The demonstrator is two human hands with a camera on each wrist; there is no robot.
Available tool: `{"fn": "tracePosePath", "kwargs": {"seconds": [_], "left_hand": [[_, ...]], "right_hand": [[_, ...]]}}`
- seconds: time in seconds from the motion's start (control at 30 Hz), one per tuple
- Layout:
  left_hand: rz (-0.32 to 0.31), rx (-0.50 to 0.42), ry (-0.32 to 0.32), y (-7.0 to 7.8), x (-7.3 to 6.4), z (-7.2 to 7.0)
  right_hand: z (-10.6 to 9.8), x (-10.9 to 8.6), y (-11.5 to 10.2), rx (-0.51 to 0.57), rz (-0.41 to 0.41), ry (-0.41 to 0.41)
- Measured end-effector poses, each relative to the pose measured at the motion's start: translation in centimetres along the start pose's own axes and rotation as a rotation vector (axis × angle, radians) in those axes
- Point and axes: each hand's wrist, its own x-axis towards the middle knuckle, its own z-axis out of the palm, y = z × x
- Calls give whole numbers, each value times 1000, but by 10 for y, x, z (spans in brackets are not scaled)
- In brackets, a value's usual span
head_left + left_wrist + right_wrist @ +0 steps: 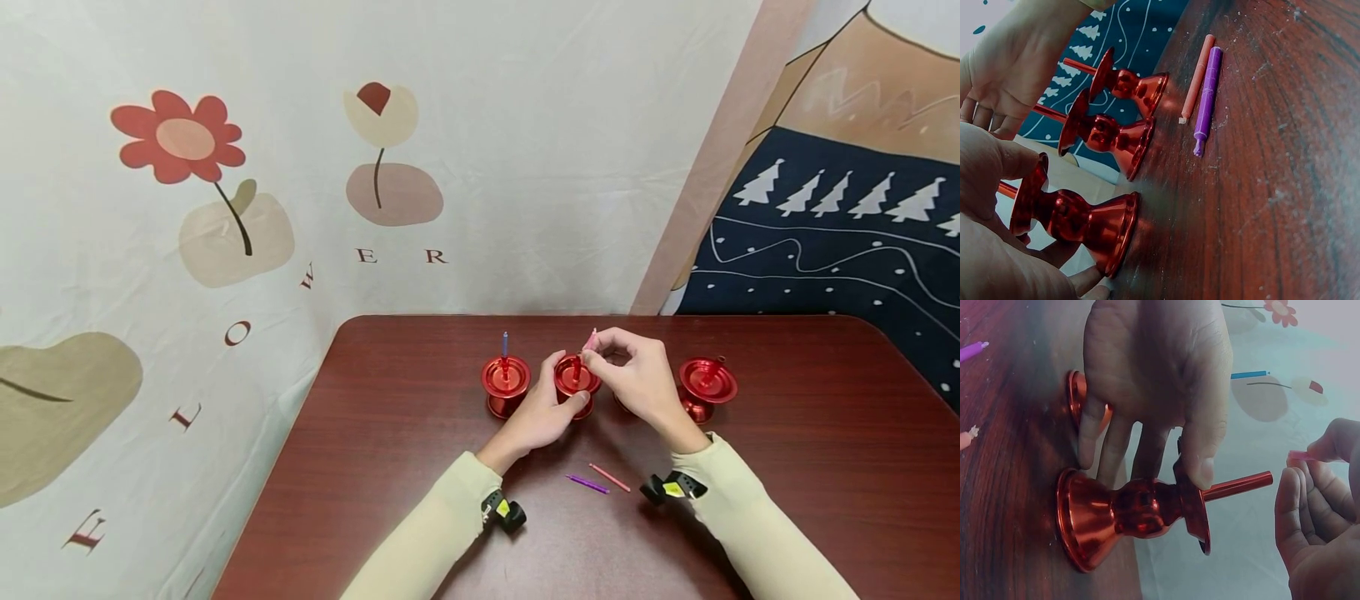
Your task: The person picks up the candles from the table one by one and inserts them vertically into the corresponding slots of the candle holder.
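Observation:
My left hand grips a shiny red candle holder, thumb on its dish rim and fingers round its body. Its base stands on the table. With thumb and fingertips my right hand pinches a thin pink candle. In the right wrist view the candle is a short way off the end of the holder's upright tube. To the left stands another red holder, bearing a blue candle. A third holder is mostly hidden behind my right hand in the head view.
A fourth red holder, with no candle in its tube, stands right of my right hand. Nearer me, a purple candle and a coral candle lie on the brown table. A printed cloth hangs behind the table.

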Motion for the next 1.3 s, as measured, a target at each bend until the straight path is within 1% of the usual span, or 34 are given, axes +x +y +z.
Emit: {"fn": "tracePosePath", "kwargs": {"seconds": [0.27,0.6,0.8,1.3], "left_hand": [[5,7,6,0,1,0],[-2,13,3,0,1,0],[-6,12,2,-1,1,1],[-10,14,21,8,-4,0]], "right_hand": [[2,1,4,-37,-48,31],[3,3,5,-80,-106,89],[5,2,8,-109,-120,81],[8,3,10,-159,-198,60]]}}
